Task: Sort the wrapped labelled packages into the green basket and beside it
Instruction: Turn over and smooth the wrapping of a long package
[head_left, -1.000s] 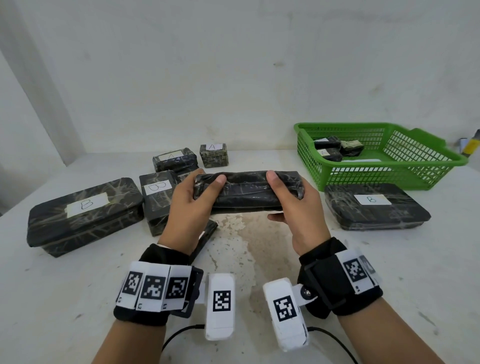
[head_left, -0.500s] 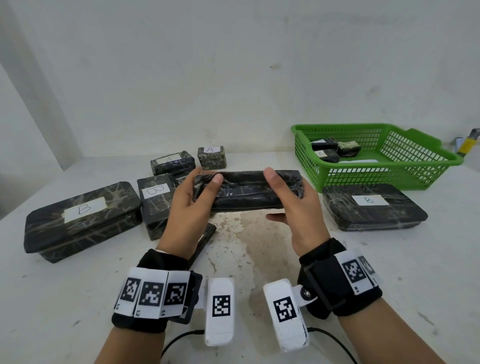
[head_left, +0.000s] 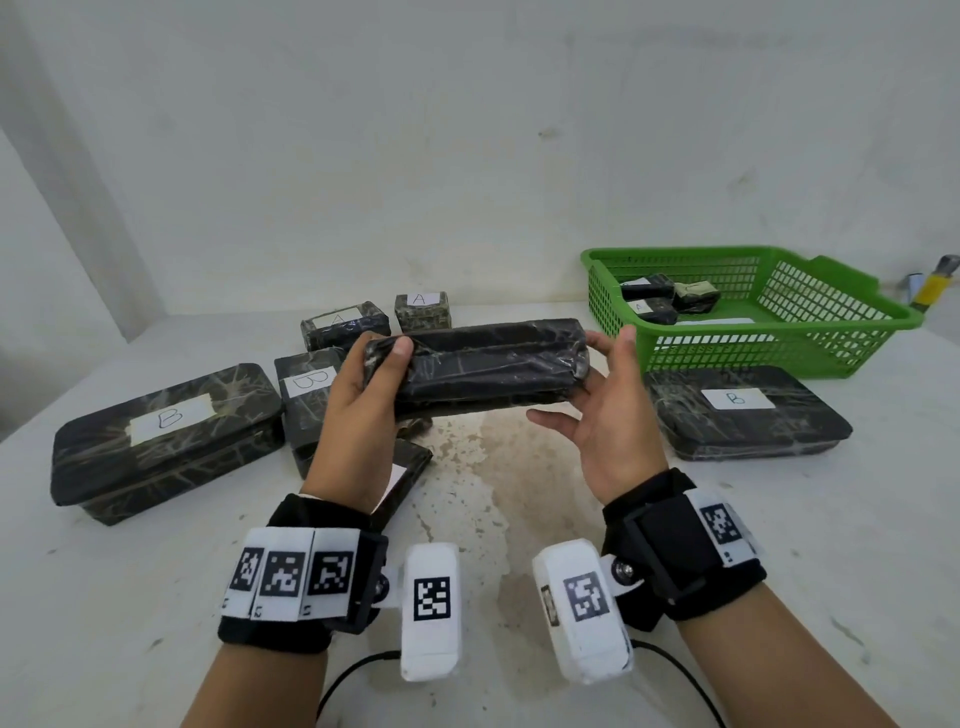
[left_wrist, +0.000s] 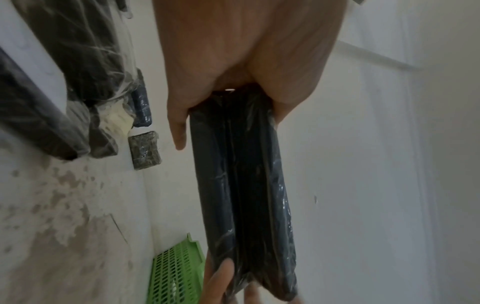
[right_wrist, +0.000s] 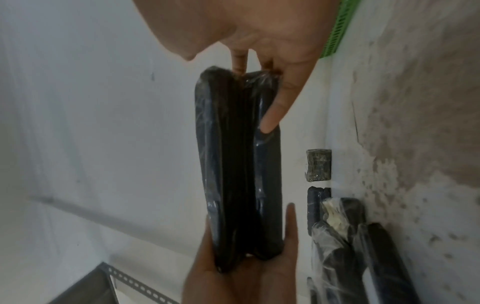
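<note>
A long black wrapped package (head_left: 478, 374) hangs above the table between both hands, no label showing on the sides in view. My left hand (head_left: 363, 384) grips its left end, thumb over the top edge. My right hand (head_left: 608, 410) cradles the right end with straight fingers, thumb held away below. In the left wrist view the package (left_wrist: 244, 185) runs away from my palm (left_wrist: 246, 51). In the right wrist view one finger (right_wrist: 272, 111) lies along its side (right_wrist: 239, 164). The green basket (head_left: 852, 332) stands at the back right and holds small packages (head_left: 665, 301).
A flat package marked B (head_left: 743, 410) lies in front of the basket. At the left are a large B package (head_left: 166, 436), a smaller B package (head_left: 306, 400), two A packages (head_left: 345, 325) (head_left: 422, 310) and a flat one (head_left: 408, 467) under my left wrist. A wall stands behind.
The package has risen and its right end tilted up toward the basket. My right thumb has come off its top and that hand's fingers have straightened. The left grip is unchanged.
</note>
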